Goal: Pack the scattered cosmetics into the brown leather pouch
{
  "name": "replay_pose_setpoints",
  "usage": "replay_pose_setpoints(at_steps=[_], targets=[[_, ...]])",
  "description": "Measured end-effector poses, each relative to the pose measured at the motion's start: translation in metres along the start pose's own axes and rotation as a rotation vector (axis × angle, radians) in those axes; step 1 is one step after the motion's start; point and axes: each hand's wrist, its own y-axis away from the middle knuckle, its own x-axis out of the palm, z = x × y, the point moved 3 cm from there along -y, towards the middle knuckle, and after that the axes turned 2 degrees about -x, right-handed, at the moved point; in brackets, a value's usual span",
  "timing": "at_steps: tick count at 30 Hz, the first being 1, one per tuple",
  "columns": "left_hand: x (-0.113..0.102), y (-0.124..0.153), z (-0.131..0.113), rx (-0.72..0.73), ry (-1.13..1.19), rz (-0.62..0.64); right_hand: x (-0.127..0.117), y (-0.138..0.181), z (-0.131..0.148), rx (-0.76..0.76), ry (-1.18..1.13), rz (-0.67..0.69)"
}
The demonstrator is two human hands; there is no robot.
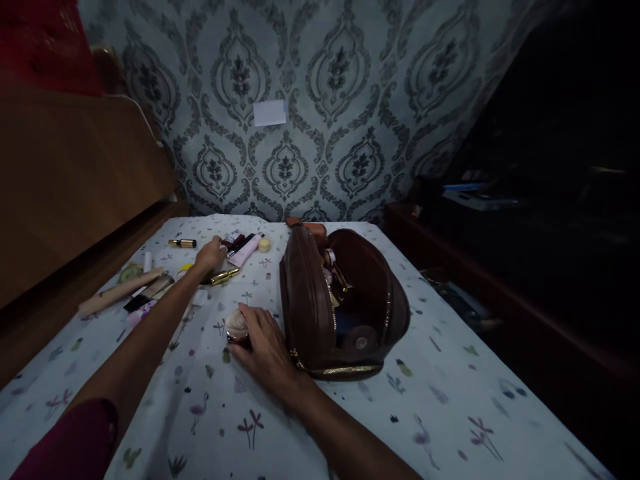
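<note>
My left hand reaches out among small cosmetics on the patterned sheet, its fingers curled together; what they hold, if anything, is hidden. Just beyond it lie a pale pink tube and a small yellow round pot. A gold tube rests on the near side of that hand. My right hand is closed around a small round cosmetic item with a pale top and a shiny dark base. To its right, a brown cosmetic bag stands unzipped, with several small items inside along its left wall.
More cosmetics lie at the left, including a long beige tube, a lilac item and a black-and-gold tube. A wooden headboard borders the left side. Patterned wallpaper rises behind; the bed edge drops to a dark area at right.
</note>
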Motion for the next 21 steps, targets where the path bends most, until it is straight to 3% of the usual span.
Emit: replay_pose_setpoints(at_steps=[8, 21], targets=[[0.005, -0.015, 0.003, -0.102, 0.014, 0.007, 0.003, -0.001, -0.002, 0.005, 0.028, -0.008], [0.016, -0.02, 0.014, -0.081, 0.154, 0.063, 0.011, -0.002, -0.011, 0.012, -0.011, -0.034]])
